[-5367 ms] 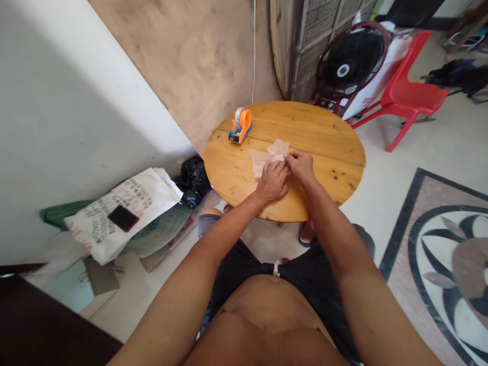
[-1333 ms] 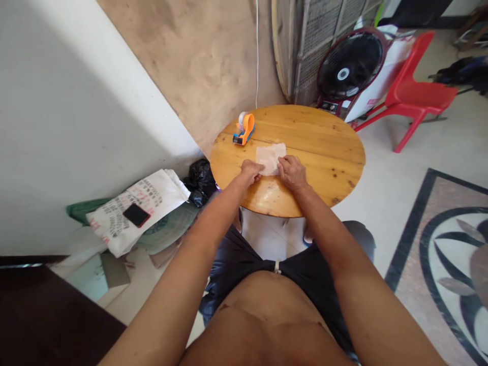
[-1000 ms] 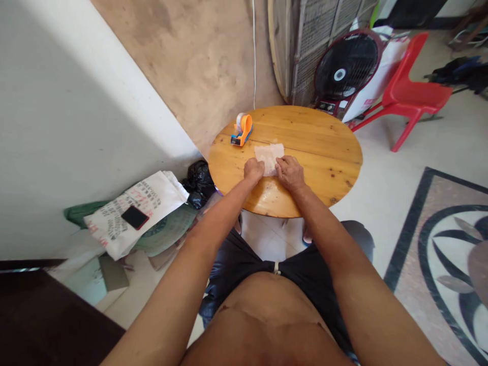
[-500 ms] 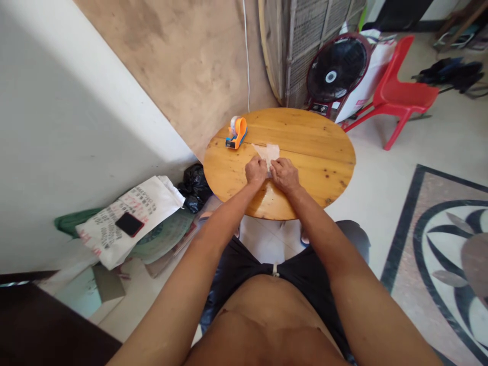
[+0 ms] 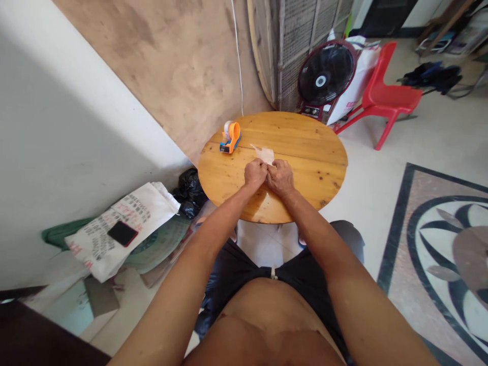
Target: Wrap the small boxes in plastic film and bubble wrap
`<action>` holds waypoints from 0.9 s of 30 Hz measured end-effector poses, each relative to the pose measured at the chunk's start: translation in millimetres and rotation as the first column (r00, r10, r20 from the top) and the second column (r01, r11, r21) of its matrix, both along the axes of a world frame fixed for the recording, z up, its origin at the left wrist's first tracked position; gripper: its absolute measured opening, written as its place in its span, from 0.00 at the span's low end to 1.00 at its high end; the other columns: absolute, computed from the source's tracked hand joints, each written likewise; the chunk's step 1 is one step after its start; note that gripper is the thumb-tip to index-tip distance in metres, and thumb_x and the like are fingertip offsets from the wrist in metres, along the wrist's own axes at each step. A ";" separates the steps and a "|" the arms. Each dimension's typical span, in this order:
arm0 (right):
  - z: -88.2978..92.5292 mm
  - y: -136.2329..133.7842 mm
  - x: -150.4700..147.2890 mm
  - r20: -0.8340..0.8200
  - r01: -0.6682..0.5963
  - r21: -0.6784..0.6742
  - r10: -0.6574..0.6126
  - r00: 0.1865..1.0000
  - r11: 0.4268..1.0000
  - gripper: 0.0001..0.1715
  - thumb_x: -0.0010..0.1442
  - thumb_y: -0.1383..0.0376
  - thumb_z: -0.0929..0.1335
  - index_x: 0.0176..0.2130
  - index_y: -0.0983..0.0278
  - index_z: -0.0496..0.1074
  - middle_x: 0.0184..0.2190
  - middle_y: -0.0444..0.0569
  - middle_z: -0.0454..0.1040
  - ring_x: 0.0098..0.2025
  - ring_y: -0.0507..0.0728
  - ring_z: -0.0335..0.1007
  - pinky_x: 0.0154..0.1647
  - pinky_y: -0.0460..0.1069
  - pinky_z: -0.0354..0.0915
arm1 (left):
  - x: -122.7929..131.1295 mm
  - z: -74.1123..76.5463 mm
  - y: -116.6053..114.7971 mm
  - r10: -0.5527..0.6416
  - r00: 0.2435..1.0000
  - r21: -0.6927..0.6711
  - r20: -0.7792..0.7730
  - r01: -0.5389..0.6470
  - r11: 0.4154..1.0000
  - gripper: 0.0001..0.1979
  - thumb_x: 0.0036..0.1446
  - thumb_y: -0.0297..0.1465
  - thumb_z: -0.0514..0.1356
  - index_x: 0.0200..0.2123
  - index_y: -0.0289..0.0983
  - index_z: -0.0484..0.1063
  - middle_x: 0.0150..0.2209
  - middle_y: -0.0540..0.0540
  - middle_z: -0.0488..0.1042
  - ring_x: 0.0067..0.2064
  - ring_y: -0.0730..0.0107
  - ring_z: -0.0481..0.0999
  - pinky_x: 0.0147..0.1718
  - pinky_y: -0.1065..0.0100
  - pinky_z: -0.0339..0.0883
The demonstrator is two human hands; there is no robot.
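Left hand [image 5: 255, 173] and right hand [image 5: 281, 176] meeting over a pale sheet [image 5: 266, 154] on a wooden table [image 5: 312, 155].
Both hands are closed, side by side, gripping the near part of the pale sheet; neither is clearly nearer to it. Its visible part, crumpled, projects beyond the knuckles toward the table's far edge, one thin corner pointing far left; the long axis, partly hidden by the fingers, cannot be told. Farther out, beyond the left hand, a tape dispenser [image 5: 233, 135] stands near the table's far left edge.
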State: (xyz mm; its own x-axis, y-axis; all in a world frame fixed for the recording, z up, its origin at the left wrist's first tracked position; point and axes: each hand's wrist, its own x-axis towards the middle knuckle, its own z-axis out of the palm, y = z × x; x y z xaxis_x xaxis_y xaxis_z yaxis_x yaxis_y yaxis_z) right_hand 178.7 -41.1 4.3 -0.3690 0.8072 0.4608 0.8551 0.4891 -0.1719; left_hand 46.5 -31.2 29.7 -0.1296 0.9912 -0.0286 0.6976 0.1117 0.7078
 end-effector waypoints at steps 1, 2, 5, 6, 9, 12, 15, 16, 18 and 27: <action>0.6 -0.2 -0.2 0.000 0.006 0.004 -0.006 1.000 1.000 0.20 0.70 0.59 0.59 0.42 0.62 0.76 0.43 0.59 0.70 0.42 0.62 0.58 0.43 0.57 0.57 | 0.2 1.0 0.8 -0.001 1.000 -0.006 0.017 0.001 1.000 0.11 0.62 0.32 0.56 0.36 0.36 0.78 0.41 0.40 0.81 0.43 0.64 0.77 0.44 0.67 0.66; 0.9 -0.4 -0.4 0.002 0.007 0.008 -0.007 1.000 1.000 0.20 0.70 0.59 0.59 0.41 0.62 0.76 0.41 0.58 0.70 0.42 0.62 0.57 0.42 0.57 0.56 | 0.3 2.1 1.3 -0.003 1.000 -0.009 0.031 0.004 1.000 0.10 0.62 0.31 0.57 0.36 0.36 0.79 0.40 0.40 0.81 0.42 0.64 0.77 0.44 0.67 0.66; 0.1 -0.3 -0.8 0.012 0.004 0.025 -0.005 1.000 1.000 0.20 0.70 0.59 0.58 0.40 0.63 0.76 0.37 0.57 0.69 0.40 0.61 0.57 0.41 0.56 0.56 | -0.2 4.7 0.1 -0.015 0.999 -0.006 0.050 0.016 1.000 0.11 0.62 0.31 0.57 0.36 0.35 0.79 0.40 0.40 0.81 0.42 0.63 0.77 0.44 0.67 0.66; -0.8 0.0 -0.8 0.012 0.005 0.034 -0.006 1.000 0.999 0.21 0.70 0.59 0.58 0.40 0.63 0.76 0.36 0.57 0.69 0.39 0.61 0.58 0.41 0.56 0.56 | -0.5 5.0 -0.7 -0.019 0.998 -0.002 0.051 0.019 1.000 0.11 0.62 0.31 0.56 0.36 0.35 0.79 0.40 0.40 0.81 0.42 0.63 0.77 0.44 0.67 0.66; -4.8 0.9 -0.2 -0.010 0.007 0.057 -0.006 1.000 0.998 0.21 0.70 0.58 0.58 0.43 0.65 0.74 0.37 0.57 0.71 0.40 0.62 0.59 0.42 0.56 0.56 | -1.0 3.1 -2.6 -0.023 0.998 0.020 0.052 0.022 1.000 0.11 0.63 0.31 0.55 0.36 0.35 0.79 0.40 0.41 0.81 0.41 0.64 0.77 0.44 0.68 0.65; -8.8 1.6 0.6 -0.055 0.001 0.052 0.002 0.998 0.999 0.22 0.70 0.56 0.58 0.43 0.66 0.73 0.38 0.58 0.72 0.41 0.63 0.61 0.44 0.56 0.57 | -0.7 -2.1 -2.4 -0.020 0.998 0.041 0.057 0.018 0.999 0.11 0.63 0.30 0.55 0.36 0.35 0.78 0.40 0.41 0.81 0.41 0.66 0.77 0.44 0.69 0.65; -10.4 1.5 1.2 -0.110 0.010 0.037 -0.006 0.994 0.999 0.24 0.70 0.54 0.57 0.47 0.67 0.72 0.39 0.59 0.73 0.42 0.63 0.62 0.45 0.56 0.58 | -0.3 -6.8 -1.7 -0.015 0.998 0.044 0.066 0.012 0.999 0.12 0.64 0.31 0.55 0.35 0.36 0.78 0.38 0.42 0.81 0.40 0.66 0.77 0.43 0.70 0.65; -10.2 1.3 1.4 -0.116 0.011 0.032 -0.007 0.993 0.999 0.24 0.70 0.53 0.57 0.47 0.67 0.72 0.39 0.59 0.73 0.42 0.63 0.62 0.45 0.57 0.58 | -0.3 -7.9 -1.6 -0.014 0.997 0.045 0.070 0.011 0.999 0.12 0.64 0.31 0.55 0.35 0.36 0.78 0.38 0.43 0.81 0.40 0.67 0.76 0.42 0.70 0.65; -8.6 0.6 1.4 -0.092 -0.001 0.027 0.004 0.996 1.000 0.23 0.71 0.54 0.57 0.43 0.65 0.73 0.38 0.58 0.72 0.42 0.63 0.62 0.44 0.56 0.58 | -0.6 -9.3 -1.8 -0.012 0.997 0.048 0.079 0.008 0.999 0.12 0.64 0.31 0.54 0.34 0.36 0.78 0.38 0.44 0.81 0.39 0.67 0.76 0.42 0.70 0.65; 0.3 -2.7 -1.1 0.087 -0.014 0.095 0.005 0.996 0.995 0.22 0.71 0.57 0.58 0.40 0.62 0.76 0.37 0.56 0.70 0.39 0.60 0.57 0.39 0.55 0.55 | 0.1 -12.5 -2.5 0.047 0.991 0.048 0.121 -0.054 0.997 0.12 0.65 0.31 0.54 0.35 0.37 0.77 0.37 0.46 0.80 0.40 0.68 0.76 0.42 0.72 0.65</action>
